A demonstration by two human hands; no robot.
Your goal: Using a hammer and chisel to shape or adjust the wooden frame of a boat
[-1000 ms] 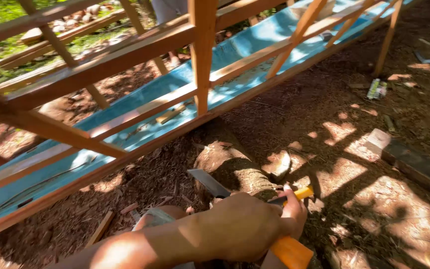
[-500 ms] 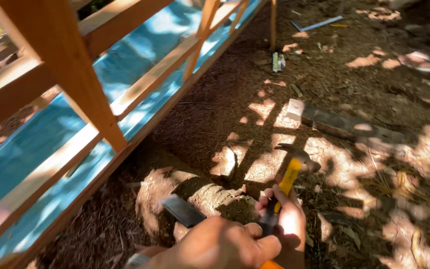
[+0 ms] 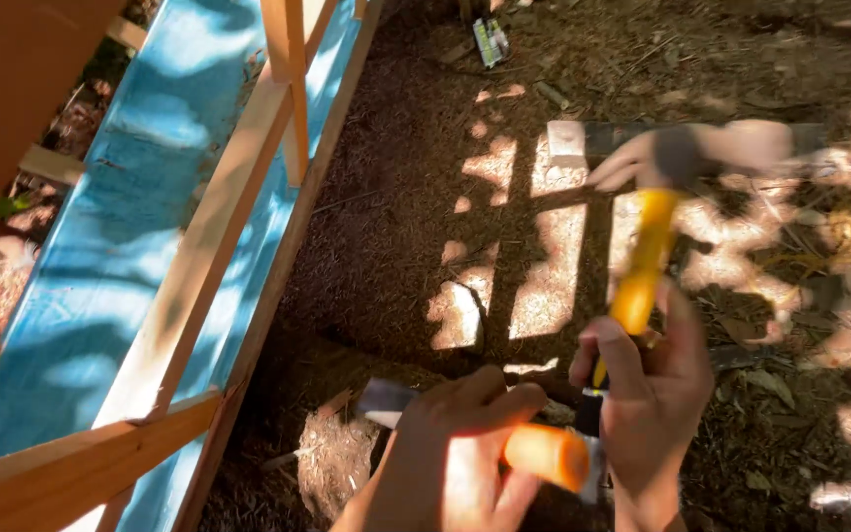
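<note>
My left hand (image 3: 450, 448) is at the bottom centre, closed around an orange-handled chisel (image 3: 544, 458). Its flat metal blade (image 3: 386, 399) sticks out to the left, just above the mulch-covered ground. My right hand (image 3: 654, 394) is close beside it on the right and grips the lower end of a yellow-handled hammer (image 3: 642, 256). The hammer points up and away from me. Its head (image 3: 680, 153) is blurred by motion, above a dark length of lumber.
A wooden frame (image 3: 214, 246) with a blue sheet (image 3: 100, 246) inside runs along the left. A white-ended length of lumber (image 3: 565, 143) lies on the ground at upper centre. A small packet (image 3: 490, 39) lies at the top. Sun patches and dry leaves cover the mulch.
The view has swung so the wooden frame sits further left. The hammer has risen higher and its head is now blurred. Both hands stay together at the bottom.
</note>
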